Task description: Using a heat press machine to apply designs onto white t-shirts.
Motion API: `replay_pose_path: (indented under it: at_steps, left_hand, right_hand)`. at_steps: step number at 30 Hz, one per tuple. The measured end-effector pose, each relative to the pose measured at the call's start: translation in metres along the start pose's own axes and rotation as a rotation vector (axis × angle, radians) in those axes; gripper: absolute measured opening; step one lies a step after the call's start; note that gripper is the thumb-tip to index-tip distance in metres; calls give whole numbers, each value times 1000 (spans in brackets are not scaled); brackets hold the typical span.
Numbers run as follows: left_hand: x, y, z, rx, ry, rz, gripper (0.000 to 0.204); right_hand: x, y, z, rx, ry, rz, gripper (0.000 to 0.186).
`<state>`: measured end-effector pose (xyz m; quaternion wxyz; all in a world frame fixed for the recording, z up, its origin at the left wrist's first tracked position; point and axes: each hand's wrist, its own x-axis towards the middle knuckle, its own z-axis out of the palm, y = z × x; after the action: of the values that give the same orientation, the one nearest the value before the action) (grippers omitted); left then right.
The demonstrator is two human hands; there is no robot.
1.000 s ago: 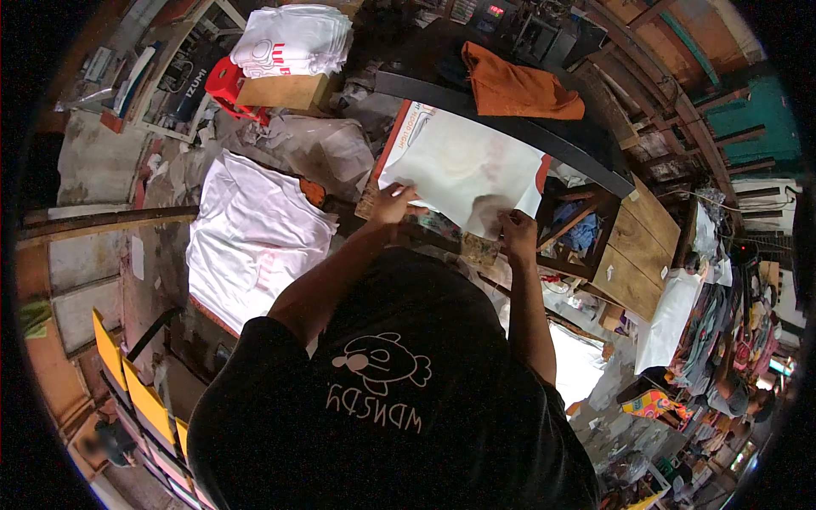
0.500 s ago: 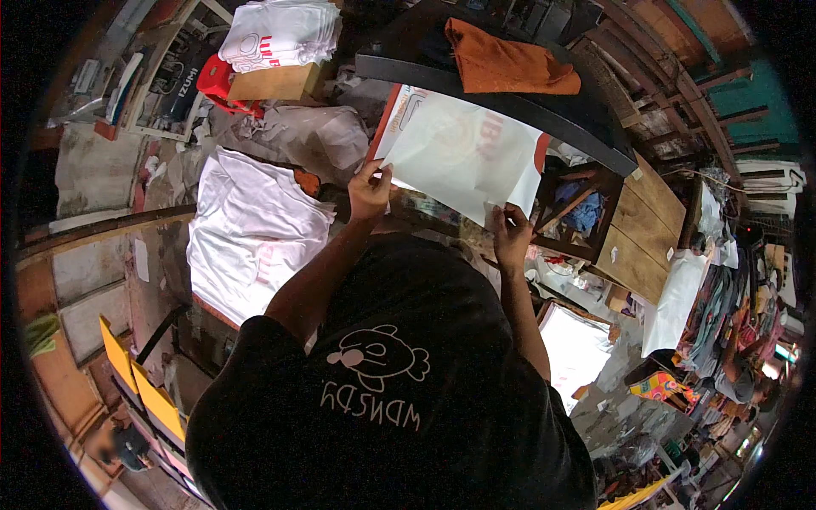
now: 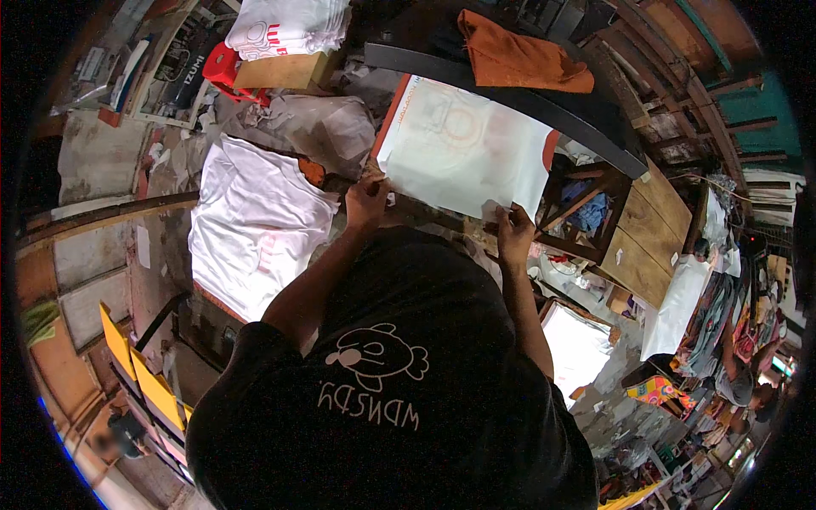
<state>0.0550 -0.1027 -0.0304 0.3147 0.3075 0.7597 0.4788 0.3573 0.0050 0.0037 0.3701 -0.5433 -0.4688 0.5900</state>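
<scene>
Sheet (image 3: 467,157), near edge in right grip (image 3: 515,236)

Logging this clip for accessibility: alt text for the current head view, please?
A person's right hand pinches a near corner of a translucent white sheet, the left hand by the other. Beyond, an orange cloth lies on a black slab; a white garment lies spread left.

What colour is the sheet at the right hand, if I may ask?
The sheet is whitish and translucent, seen best in the head view.
</scene>
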Motion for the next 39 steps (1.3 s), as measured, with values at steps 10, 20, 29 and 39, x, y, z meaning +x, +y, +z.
replay_pose_path:
  at_steps: [10,20,29,39]
  left_hand:
    - [30,45,5,-75,171,410,19]
    - [138,28,23,215,208,240,25]
    - [137,42,17,501,204,78,29]
    - [129,47,15,681,207,64,29]
  right_hand:
    - [26,-13,13,69,98,-214,25]
    - [119,-5,30,28,92,17,33]
    - [112,2,26,109,92,41,23]
    - [94,-17,25,-237,187,-23,28]
